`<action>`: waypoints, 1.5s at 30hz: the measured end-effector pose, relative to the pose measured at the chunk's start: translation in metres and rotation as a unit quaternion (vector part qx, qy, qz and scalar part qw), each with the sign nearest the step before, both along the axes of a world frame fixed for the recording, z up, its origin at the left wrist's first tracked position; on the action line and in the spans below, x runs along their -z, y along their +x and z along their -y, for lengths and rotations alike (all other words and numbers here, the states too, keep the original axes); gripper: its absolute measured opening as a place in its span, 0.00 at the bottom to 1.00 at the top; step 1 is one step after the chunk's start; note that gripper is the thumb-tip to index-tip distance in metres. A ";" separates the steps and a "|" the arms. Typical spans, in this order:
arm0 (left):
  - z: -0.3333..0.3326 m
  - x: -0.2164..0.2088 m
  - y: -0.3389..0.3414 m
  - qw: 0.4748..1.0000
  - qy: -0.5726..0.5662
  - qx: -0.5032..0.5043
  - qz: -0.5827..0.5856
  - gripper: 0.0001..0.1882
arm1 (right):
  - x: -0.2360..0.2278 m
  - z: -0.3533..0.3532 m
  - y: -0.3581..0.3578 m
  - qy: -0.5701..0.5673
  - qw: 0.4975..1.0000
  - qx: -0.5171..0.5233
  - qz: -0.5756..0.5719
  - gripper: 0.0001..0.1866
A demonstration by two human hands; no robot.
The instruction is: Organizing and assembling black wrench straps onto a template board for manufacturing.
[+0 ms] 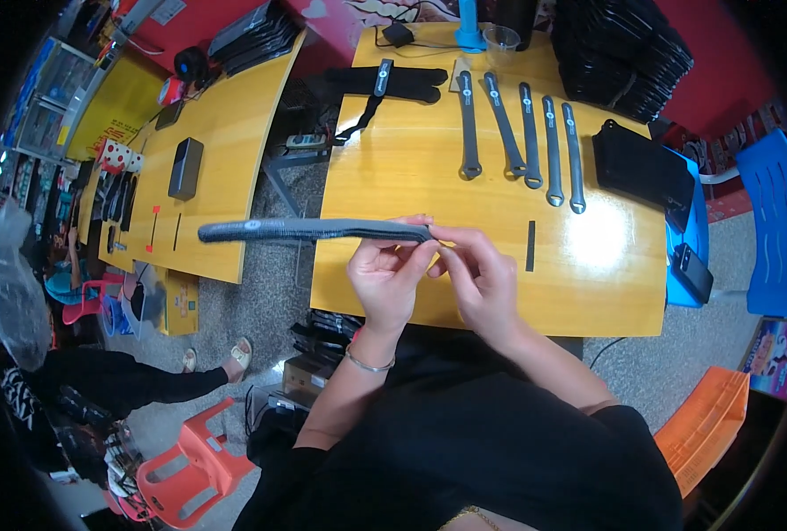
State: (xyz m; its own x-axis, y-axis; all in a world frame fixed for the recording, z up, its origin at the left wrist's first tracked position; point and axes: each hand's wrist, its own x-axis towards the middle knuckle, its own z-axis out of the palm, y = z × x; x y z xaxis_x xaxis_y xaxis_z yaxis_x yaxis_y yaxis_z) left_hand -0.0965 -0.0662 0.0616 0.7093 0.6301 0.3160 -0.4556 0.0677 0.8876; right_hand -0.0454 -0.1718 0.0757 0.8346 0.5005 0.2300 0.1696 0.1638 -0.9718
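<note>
A stack of grey-and-black hook-and-loop straps [296, 230] stretches out to the left over the gap between the tables. My left hand [383, 281] is closed round its right part, thumb and fingers pinching it. At the stack's right end, the fingers of my right hand [483, 285] are closed on the strap tips; exactly how many they pinch is hidden. Beyond my hands, several grey straps [530, 133] lie side by side on the yellow table [393, 186], their slotted ends toward me. A short black strip [530, 246] lies right of my right hand.
Black straps [393, 84] lie at the table's far left, a pile of black packages [623, 53] at its far right. A black case [645, 168] sits on the right edge beside a blue chair [769, 212]. Another table [225, 177] stands left; a person's leg [163, 376] shows below it.
</note>
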 end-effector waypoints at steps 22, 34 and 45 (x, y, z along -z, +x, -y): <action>-0.008 0.002 -0.018 0.991 -0.020 0.087 -0.100 0.04 | -0.004 0.001 0.038 -0.013 0.986 -0.129 0.100 0.07; -0.002 -0.020 -0.022 0.977 0.170 0.058 -0.115 0.05 | 0.012 0.006 0.036 0.035 0.994 -0.053 -0.093 0.01; 0.013 -0.003 -0.034 0.943 -0.093 0.305 -0.099 0.13 | -0.040 0.027 0.016 -0.069 0.906 -0.101 0.406 0.08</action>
State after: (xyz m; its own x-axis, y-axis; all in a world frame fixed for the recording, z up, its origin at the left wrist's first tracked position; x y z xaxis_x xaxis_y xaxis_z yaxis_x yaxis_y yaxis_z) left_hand -0.1308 -0.0787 0.0650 0.9909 0.1182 0.0639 -0.1088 0.4268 0.8978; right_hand -0.0293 -0.1993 0.1162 0.3061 0.6948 0.6508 0.8175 0.1586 -0.5537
